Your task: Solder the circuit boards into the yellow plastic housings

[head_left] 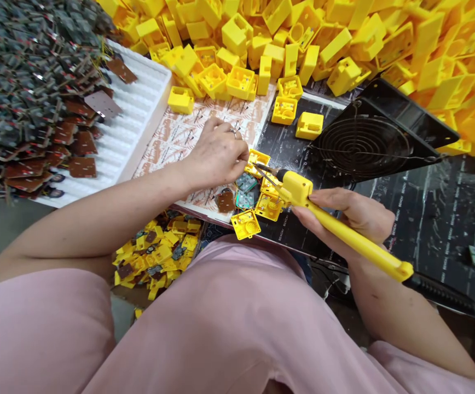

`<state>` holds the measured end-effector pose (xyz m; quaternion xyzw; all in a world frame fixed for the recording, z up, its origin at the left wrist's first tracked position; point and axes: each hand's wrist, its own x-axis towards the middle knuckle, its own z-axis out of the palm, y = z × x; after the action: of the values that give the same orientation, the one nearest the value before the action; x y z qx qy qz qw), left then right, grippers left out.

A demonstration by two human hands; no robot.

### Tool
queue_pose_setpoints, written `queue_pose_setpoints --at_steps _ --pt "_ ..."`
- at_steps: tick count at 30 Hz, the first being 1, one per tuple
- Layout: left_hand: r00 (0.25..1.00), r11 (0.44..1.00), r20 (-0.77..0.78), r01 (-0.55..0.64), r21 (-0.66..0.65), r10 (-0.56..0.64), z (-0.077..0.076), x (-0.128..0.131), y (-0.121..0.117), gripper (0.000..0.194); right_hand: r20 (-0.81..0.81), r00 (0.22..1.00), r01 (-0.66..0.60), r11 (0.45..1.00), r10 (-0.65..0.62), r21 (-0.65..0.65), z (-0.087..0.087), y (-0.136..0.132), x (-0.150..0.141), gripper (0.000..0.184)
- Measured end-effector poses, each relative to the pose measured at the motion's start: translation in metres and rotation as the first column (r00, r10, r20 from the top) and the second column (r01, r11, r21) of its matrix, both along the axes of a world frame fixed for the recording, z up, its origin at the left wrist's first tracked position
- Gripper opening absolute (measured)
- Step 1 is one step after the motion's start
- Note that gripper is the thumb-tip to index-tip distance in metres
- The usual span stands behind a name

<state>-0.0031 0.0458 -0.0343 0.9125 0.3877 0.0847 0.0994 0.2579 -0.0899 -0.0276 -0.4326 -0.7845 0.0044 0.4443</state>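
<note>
My right hand is wrapped round a yellow soldering gun, its dark nozzle and thin metal tip pointing left. That tip reaches the inside of a small open yellow plastic case. My left hand, a ring on one finger, has its fingers curled closed at the left edge of this case; the fingertips are partly hidden. Just below lie green circuit boards with wires and a brown board. More open yellow cases touch them, one of them with a round speaker grille at the table edge.
A white foam tray at left bears a big heap of circuit boards. Yellow cases are piled across the back. A black fan stands tilted at right. Below the table edge is a pile of yellow parts.
</note>
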Motion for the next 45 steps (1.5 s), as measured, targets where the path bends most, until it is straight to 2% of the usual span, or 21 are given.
queue_pose_setpoints --at_steps 6,11,15,17,19,22,24,26,29,31,34,40,45 --pt "0.999 0.998 -0.033 0.038 0.045 -0.036 0.001 0.004 0.004 0.028 0.025 0.997 -0.074 0.997 0.073 0.020 0.002 0.009 -0.002 0.029" --pt "0.989 0.994 -0.129 0.081 0.079 -0.071 0.009 0.011 0.003 0.031 0.124 0.981 -0.146 0.989 0.148 -0.027 0.015 0.013 -0.004 0.024" --pt "0.988 0.994 -0.137 0.083 0.070 -0.073 0.013 0.013 0.002 0.029 0.161 0.964 -0.208 0.978 0.211 -0.037 0.024 0.014 -0.002 0.018" --pt "0.989 0.996 -0.136 0.072 0.054 -0.064 0.015 0.013 0.002 0.030 0.154 0.976 -0.149 0.987 0.157 -0.058 0.024 0.012 0.002 0.015" --pt "0.986 0.997 -0.156 0.063 0.046 -0.055 0.015 0.014 0.002 0.032 0.133 0.990 -0.037 0.995 0.049 -0.090 0.023 0.007 0.007 0.015" --pt "0.985 0.998 -0.167 0.055 0.043 -0.047 0.014 0.013 0.003 0.034 0.056 0.997 0.050 0.998 -0.047 -0.046 0.019 -0.004 0.013 0.019" --pt "0.991 0.998 -0.126 0.056 0.029 -0.052 0.012 0.011 0.004 0.033 -0.005 0.997 0.083 0.996 -0.083 -0.033 0.015 -0.012 0.016 0.020" --pt "0.995 0.998 -0.081 0.061 0.008 -0.060 0.012 0.010 0.005 0.031 -0.050 0.982 0.177 0.982 -0.181 -0.069 0.009 -0.021 0.018 0.022" --pt "0.995 0.999 -0.082 0.050 -0.020 -0.051 0.013 0.011 0.005 0.029 -0.125 0.935 0.318 0.940 -0.333 -0.126 0.000 -0.029 0.017 0.043" --pt "0.993 0.999 -0.115 0.038 -0.022 -0.040 0.015 0.012 0.005 0.027 -0.167 0.930 0.311 0.943 -0.327 -0.118 -0.007 -0.032 0.016 0.056" --pt "0.986 0.999 -0.160 0.041 -0.005 -0.041 0.018 0.013 0.004 0.026 -0.197 0.937 0.282 0.958 -0.287 -0.056 -0.013 -0.032 0.015 0.061" --pt "0.989 1.000 -0.142 0.028 -0.005 -0.028 0.017 0.014 0.002 0.030 -0.169 0.936 0.312 0.950 -0.310 -0.011 -0.012 -0.036 0.015 0.056" --pt "0.985 0.997 -0.158 0.063 -0.047 -0.069 0.014 0.003 0.013 0.031 -0.197 0.924 0.337 0.941 -0.328 0.014 -0.015 -0.043 0.024 0.056"
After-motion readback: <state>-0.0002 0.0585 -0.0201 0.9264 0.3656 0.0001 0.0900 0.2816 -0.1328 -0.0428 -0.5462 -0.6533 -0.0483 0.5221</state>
